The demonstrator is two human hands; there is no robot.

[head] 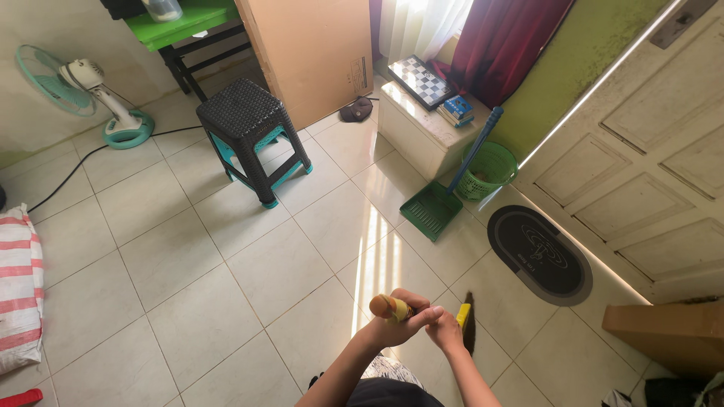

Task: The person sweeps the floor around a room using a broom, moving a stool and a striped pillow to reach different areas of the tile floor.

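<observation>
Broom (465,325) was held upright by you: left hand (400,320) clasped the handle top, right hand (446,332) gripped lower, steadying bristles against the tiled floor (188,301).

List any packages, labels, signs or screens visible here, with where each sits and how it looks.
Large cardboard box: leans upright at the far wall, flat, brown, small dark print low on its side.
Cardboard box: on the floor by the door at the right edge, brown, long.
Woven sack: at the left edge, white with red stripes.
Small boxes: stacked on the white cabinet beside a chessboard, blue.
No screens or signs show.
</observation>
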